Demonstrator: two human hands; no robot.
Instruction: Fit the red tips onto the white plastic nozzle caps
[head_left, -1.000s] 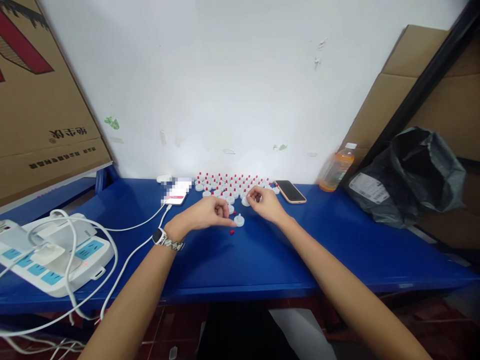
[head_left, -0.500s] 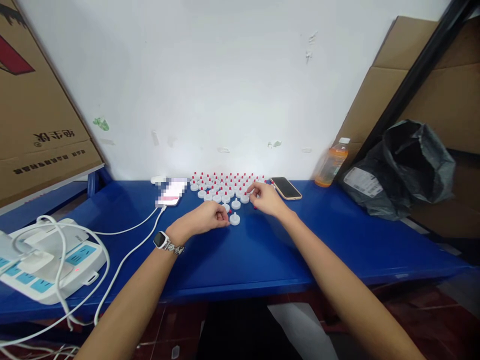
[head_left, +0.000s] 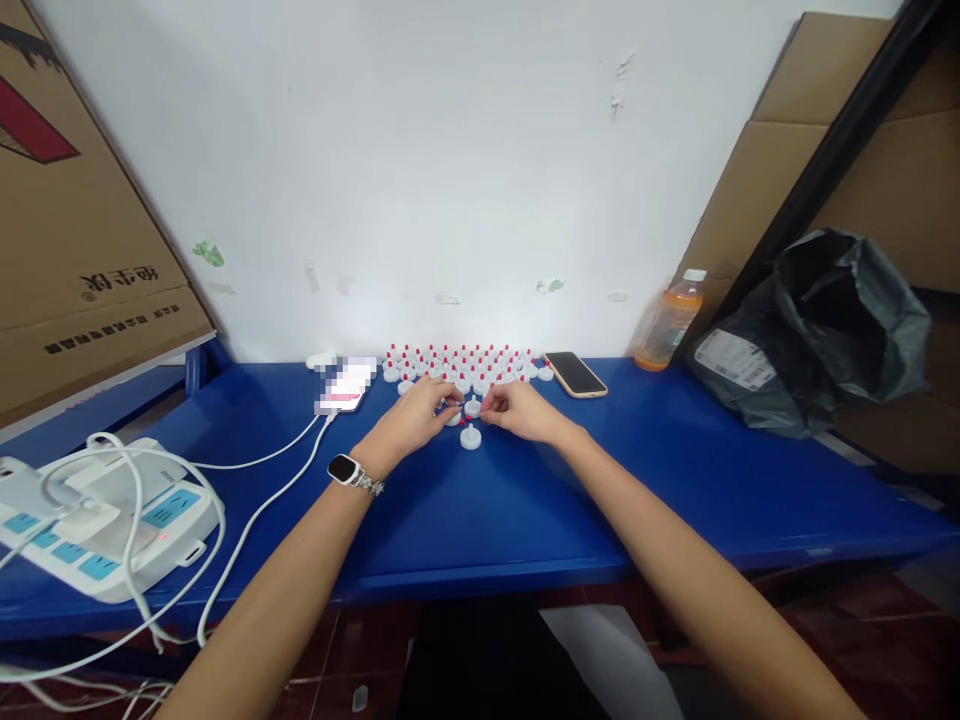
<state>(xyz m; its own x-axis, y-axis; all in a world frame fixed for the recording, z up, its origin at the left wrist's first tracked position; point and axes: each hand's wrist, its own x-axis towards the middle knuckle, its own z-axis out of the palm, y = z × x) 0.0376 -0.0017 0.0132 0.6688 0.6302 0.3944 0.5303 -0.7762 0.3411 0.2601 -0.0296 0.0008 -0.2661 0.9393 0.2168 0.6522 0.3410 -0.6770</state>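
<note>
Several small white round caps with red tips (head_left: 457, 362) stand in rows near the wall on the blue table (head_left: 525, 500). One white cap without a tip (head_left: 470, 437) sits apart, nearer to me. My left hand (head_left: 417, 414), with a watch on its wrist, pinches at a white cap (head_left: 472, 406) in front of the rows. My right hand (head_left: 519, 409) meets it from the right, fingers pinched near the same cap, a small red piece between the two hands. What each pinch holds is too small to make out.
A white phone (head_left: 346, 385) on a cable lies left of the caps, a dark phone (head_left: 574, 373) to their right. An orange drink bottle (head_left: 669, 322) and a black bag (head_left: 817, 335) stand at the right. A power strip with cables (head_left: 97, 515) lies at the left, cardboard behind.
Both hands have come together at a white cap in front of the rows: the left moved up and right, the right moved left. The loose red piece seen earlier on the table is gone.
</note>
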